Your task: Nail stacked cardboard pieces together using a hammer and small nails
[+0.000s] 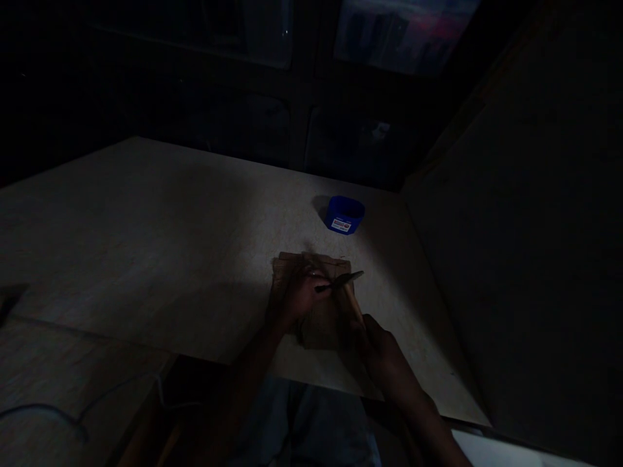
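My right hand (382, 347) is wrapped round the light wooden handle of a hammer (354, 301). The hammer's dark metal head is raised close to the fingers of my left hand (302, 297). Under both lies a brown, layered piece that looks like cardboard (318, 331), rough at its left edge. My left hand rests on it with the fingers bent together; in this dim light I cannot make out what they pinch. Beyond the brown piece stands a blue plastic container (332, 213) with a white and red label; its inside is too dark to see.
The pale tabletop (195, 214) ends at a front edge just above my legs. A dark upright panel (525, 227) borders it on the right. Dark window panes (403, 32) stand behind. A thin cable (117, 389) hangs at the lower left.
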`<state>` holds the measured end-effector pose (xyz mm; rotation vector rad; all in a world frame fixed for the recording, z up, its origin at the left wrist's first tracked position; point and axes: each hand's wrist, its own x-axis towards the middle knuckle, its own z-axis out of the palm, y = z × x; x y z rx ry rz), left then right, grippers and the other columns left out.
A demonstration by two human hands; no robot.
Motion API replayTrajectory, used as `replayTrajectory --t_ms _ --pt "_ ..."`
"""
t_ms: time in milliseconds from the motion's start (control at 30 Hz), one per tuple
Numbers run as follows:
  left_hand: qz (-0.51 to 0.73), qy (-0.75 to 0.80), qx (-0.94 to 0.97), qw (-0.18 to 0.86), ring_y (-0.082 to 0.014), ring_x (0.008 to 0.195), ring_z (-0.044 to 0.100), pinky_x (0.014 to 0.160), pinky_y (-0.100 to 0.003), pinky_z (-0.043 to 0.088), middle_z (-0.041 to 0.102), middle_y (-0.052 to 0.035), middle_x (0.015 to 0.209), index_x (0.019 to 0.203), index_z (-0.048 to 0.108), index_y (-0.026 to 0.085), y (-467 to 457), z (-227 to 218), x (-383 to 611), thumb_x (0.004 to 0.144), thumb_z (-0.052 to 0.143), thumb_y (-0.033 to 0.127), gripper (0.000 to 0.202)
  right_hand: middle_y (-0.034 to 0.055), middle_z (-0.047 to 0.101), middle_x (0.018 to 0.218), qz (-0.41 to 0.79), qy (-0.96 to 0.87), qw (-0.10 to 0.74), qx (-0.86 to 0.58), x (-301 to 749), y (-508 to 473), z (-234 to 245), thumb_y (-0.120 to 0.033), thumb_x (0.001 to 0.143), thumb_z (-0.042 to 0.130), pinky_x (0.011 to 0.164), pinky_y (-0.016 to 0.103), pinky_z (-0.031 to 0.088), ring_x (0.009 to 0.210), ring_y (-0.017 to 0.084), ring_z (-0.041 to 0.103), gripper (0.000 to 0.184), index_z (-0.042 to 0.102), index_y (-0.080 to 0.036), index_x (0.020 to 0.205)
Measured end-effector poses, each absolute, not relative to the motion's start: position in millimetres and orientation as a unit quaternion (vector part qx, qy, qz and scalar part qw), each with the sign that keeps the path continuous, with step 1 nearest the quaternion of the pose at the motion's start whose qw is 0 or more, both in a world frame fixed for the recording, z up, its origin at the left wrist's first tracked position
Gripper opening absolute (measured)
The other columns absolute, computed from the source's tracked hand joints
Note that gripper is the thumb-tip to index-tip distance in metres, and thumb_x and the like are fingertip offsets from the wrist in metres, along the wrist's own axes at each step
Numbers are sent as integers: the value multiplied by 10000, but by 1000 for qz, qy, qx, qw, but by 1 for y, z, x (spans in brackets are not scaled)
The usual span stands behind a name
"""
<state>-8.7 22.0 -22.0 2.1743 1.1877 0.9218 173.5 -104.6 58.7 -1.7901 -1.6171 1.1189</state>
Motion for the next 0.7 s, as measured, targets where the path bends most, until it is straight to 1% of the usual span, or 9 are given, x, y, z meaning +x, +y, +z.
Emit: replayTrajectory --t_ms 100,200,333,467,567,700 --pt "343 437 793 251 -205 919 623 867 -354 467 740 -24 866 815 776 214 22 -23 -8 813 751 194 32 26 638 660 420 -587 238 -650 173 -102 55 -655 954 353 506 277 348 571 190 575 490 549 -214 870" --pt "342 444 791 246 -207 902 624 866 -355 469 730 -21 829 786 771 208 22 -24 -8 794 762 179 32 9 625 666 422 -579 267 -645 173 -105 54 -638 964 381 520 264 361 590 174 562 472 554 -210 864" --pt "349 437 784 271 -189 884 639 843 -329 491 735 -22 877 872 789 230 23 -27 -8 821 731 173 96 -3 595 681 417 -563 314 -641 174 -110 54 -621 967 421 536 253 375 606 157 526 449 556 -209 849" --pt "371 426 773 288 -192 915 655 862 -328 506 749 -28 911 920 800 251 24 -31 -8 840 730 213 113 -22 535 660 422 -519 354 -654 169 -112 49 -614 954 464 515 242 365 589 144 473 435 563 -211 823" --pt "380 419 769 297 -197 928 666 880 -341 513 758 -31 924 943 800 258 24 -34 -9 859 722 263 116 -18 521 669 425 -477 393 -662 162 -113 43 -638 927 493 507 239 370 602 146 471 454 565 -207 801" --pt "385 419 756 324 -199 936 679 865 -342 531 762 -41 942 950 793 247 22 -33 -9 855 730 292 123 -25 510 648 431 -429 431 -667 156 -115 34 -670 888 528 487 235 381 574 143 474 471 545 -212 780"
